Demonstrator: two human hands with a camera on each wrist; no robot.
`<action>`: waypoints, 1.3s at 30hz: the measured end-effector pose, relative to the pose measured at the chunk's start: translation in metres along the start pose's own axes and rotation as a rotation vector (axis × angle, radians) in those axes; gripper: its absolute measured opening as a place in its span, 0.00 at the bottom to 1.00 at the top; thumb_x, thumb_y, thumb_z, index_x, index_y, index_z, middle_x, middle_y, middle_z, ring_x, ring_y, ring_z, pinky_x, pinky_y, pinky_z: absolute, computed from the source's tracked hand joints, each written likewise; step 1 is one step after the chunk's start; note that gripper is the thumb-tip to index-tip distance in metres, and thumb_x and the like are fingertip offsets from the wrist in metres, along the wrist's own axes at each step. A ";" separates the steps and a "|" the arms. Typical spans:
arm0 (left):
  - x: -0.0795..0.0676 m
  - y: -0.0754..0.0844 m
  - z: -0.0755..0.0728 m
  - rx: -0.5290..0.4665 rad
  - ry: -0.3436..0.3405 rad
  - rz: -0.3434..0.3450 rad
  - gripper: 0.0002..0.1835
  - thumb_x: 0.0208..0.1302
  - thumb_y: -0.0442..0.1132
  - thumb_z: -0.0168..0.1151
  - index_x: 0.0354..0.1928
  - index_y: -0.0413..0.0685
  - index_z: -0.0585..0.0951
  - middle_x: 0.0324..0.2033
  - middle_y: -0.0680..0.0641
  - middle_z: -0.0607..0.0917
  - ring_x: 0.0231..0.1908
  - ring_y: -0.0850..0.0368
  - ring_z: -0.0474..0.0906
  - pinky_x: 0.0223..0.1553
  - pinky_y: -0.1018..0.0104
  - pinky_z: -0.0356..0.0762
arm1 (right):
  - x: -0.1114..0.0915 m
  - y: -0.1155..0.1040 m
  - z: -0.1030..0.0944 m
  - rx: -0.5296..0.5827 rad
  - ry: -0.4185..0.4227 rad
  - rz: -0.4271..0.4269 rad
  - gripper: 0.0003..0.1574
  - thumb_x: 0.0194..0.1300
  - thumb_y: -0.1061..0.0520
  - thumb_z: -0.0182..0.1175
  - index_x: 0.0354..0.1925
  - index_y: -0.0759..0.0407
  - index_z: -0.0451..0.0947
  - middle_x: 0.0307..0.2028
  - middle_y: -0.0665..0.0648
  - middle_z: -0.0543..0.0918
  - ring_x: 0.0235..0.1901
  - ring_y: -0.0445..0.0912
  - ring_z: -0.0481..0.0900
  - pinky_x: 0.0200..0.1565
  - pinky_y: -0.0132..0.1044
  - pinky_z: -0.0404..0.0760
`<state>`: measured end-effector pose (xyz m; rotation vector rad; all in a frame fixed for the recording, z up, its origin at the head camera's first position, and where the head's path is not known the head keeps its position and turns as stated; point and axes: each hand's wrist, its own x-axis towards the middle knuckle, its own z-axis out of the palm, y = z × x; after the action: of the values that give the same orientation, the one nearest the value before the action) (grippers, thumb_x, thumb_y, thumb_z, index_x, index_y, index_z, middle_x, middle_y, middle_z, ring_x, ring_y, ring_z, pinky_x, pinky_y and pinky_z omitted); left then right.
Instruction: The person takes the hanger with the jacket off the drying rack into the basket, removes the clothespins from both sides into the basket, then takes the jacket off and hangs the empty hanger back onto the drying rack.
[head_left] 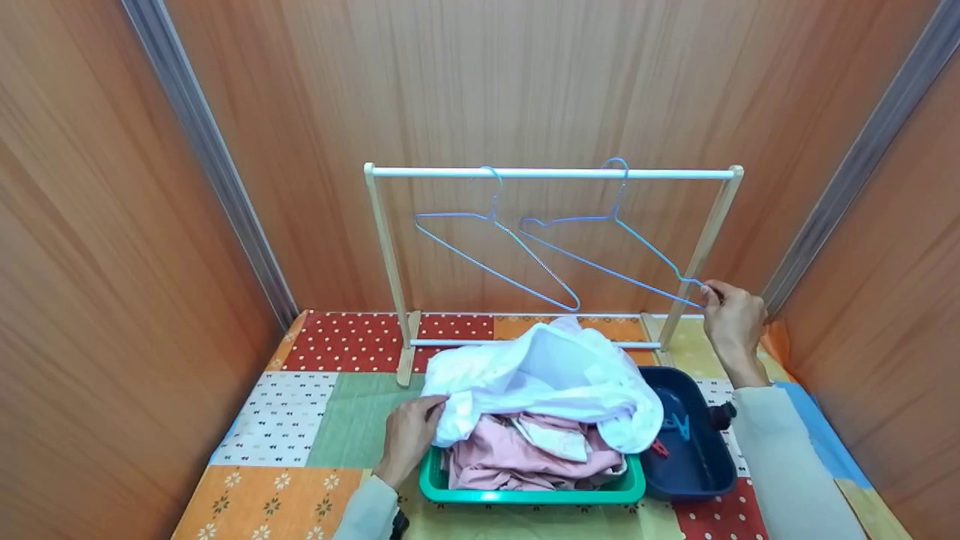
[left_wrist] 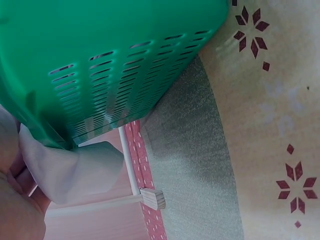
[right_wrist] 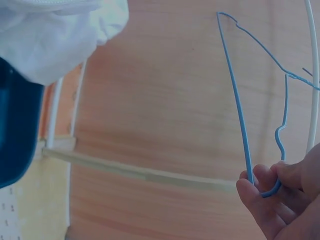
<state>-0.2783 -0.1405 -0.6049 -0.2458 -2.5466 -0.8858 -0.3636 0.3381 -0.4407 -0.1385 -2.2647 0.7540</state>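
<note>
My right hand [head_left: 735, 319] pinches the right end of a blue wire hanger [head_left: 600, 264], whose hook loops over the top bar of a small rack [head_left: 555, 173]. In the right wrist view, thumb and fingers curl round that hanger's corner [right_wrist: 272, 191]. A second blue hanger [head_left: 499, 262] hangs to its left, untouched. My left hand [head_left: 411, 439] grips the left edge of a white cloth garment [head_left: 517, 382], bunched over the back of a green basket [head_left: 532, 496]. Pink clothing [head_left: 510, 457] lies in the basket below it. The left wrist view shows the white cloth [left_wrist: 75, 165] at the fingers.
Right of the basket stands a dark blue tray [head_left: 705, 480] holding a blue clothespin [head_left: 679, 427] and a red clothespin [head_left: 659, 448]. A patchwork cloth [head_left: 300, 420] covers the table. Wood panels [head_left: 525, 82] rise behind and on both sides.
</note>
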 end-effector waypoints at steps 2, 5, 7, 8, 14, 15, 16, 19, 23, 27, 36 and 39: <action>0.000 0.000 0.000 0.000 0.002 0.002 0.10 0.64 0.39 0.66 0.47 0.51 0.88 0.43 0.49 0.90 0.44 0.53 0.87 0.44 0.56 0.84 | -0.001 0.001 0.003 0.002 -0.003 -0.006 0.13 0.70 0.59 0.59 0.44 0.67 0.85 0.36 0.68 0.88 0.37 0.65 0.84 0.42 0.60 0.77; 0.000 -0.001 0.000 -0.002 0.005 0.016 0.10 0.65 0.38 0.65 0.46 0.50 0.88 0.42 0.48 0.90 0.43 0.53 0.87 0.43 0.55 0.84 | -0.003 0.002 0.006 -0.002 -0.009 -0.009 0.13 0.69 0.59 0.60 0.44 0.68 0.85 0.36 0.68 0.88 0.36 0.65 0.85 0.41 0.60 0.77; 0.000 -0.001 0.000 0.004 0.011 0.020 0.10 0.65 0.38 0.65 0.46 0.50 0.88 0.42 0.48 0.90 0.43 0.53 0.87 0.43 0.56 0.84 | -0.004 0.002 0.009 0.000 -0.026 -0.009 0.13 0.69 0.60 0.60 0.44 0.68 0.85 0.36 0.69 0.88 0.37 0.65 0.85 0.40 0.59 0.78; 0.000 -0.001 0.000 0.005 0.017 0.021 0.10 0.64 0.38 0.66 0.46 0.50 0.88 0.42 0.48 0.90 0.43 0.53 0.87 0.43 0.56 0.84 | -0.005 0.002 0.010 0.002 -0.033 -0.010 0.13 0.69 0.60 0.60 0.44 0.68 0.85 0.36 0.69 0.88 0.37 0.65 0.85 0.40 0.58 0.77; 0.000 0.000 0.000 -0.002 0.015 0.019 0.11 0.64 0.39 0.66 0.47 0.50 0.88 0.43 0.48 0.90 0.44 0.53 0.87 0.44 0.56 0.84 | -0.008 0.003 0.014 0.025 -0.075 -0.007 0.13 0.69 0.61 0.59 0.46 0.69 0.83 0.38 0.68 0.88 0.40 0.63 0.86 0.44 0.57 0.78; 0.000 0.000 0.000 -0.004 0.009 0.016 0.11 0.65 0.39 0.66 0.47 0.51 0.88 0.43 0.48 0.90 0.44 0.53 0.87 0.44 0.56 0.84 | -0.009 0.003 0.014 0.028 -0.083 -0.002 0.13 0.69 0.60 0.59 0.47 0.68 0.82 0.39 0.68 0.88 0.41 0.62 0.86 0.45 0.57 0.78; 0.000 0.001 0.000 -0.004 0.004 0.014 0.11 0.65 0.39 0.65 0.48 0.50 0.88 0.43 0.48 0.90 0.44 0.53 0.87 0.44 0.56 0.84 | -0.010 0.004 0.014 0.031 -0.092 0.003 0.14 0.69 0.60 0.59 0.48 0.68 0.82 0.40 0.68 0.87 0.42 0.62 0.86 0.45 0.56 0.78; 0.000 0.001 -0.001 -0.002 -0.002 0.011 0.11 0.65 0.39 0.65 0.48 0.50 0.88 0.43 0.48 0.90 0.44 0.53 0.87 0.44 0.56 0.84 | -0.014 0.005 0.013 0.039 -0.111 0.014 0.18 0.68 0.58 0.61 0.53 0.67 0.79 0.45 0.68 0.86 0.45 0.62 0.85 0.48 0.57 0.78; 0.000 0.002 -0.003 0.004 0.002 0.020 0.10 0.65 0.39 0.65 0.47 0.50 0.88 0.43 0.48 0.90 0.43 0.53 0.87 0.42 0.56 0.84 | -0.025 0.005 0.010 0.034 -0.100 -0.002 0.23 0.67 0.59 0.62 0.58 0.68 0.74 0.49 0.70 0.84 0.48 0.65 0.83 0.49 0.60 0.78; 0.000 0.003 -0.005 -0.014 -0.009 0.018 0.10 0.66 0.38 0.64 0.48 0.51 0.87 0.43 0.48 0.90 0.43 0.54 0.87 0.42 0.56 0.84 | -0.041 0.008 0.009 0.048 -0.023 -0.045 0.22 0.65 0.61 0.63 0.55 0.68 0.76 0.47 0.70 0.83 0.46 0.65 0.82 0.47 0.60 0.78; -0.002 0.006 -0.010 -0.068 0.030 0.020 0.11 0.65 0.36 0.65 0.49 0.48 0.86 0.47 0.46 0.88 0.46 0.53 0.86 0.44 0.58 0.84 | -0.083 0.017 0.012 0.023 -0.177 -0.058 0.17 0.66 0.59 0.62 0.51 0.64 0.79 0.48 0.66 0.84 0.43 0.60 0.83 0.43 0.56 0.80; -0.002 0.005 -0.012 -0.063 0.088 0.038 0.12 0.63 0.35 0.66 0.49 0.46 0.85 0.48 0.44 0.87 0.48 0.50 0.85 0.43 0.56 0.84 | -0.095 0.020 0.012 0.006 -0.334 -0.051 0.22 0.68 0.55 0.60 0.57 0.63 0.77 0.53 0.67 0.82 0.47 0.61 0.83 0.45 0.57 0.80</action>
<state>-0.2709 -0.1438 -0.5943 -0.2672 -2.4280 -0.9421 -0.3059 0.3193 -0.5169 0.0526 -2.5687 0.8059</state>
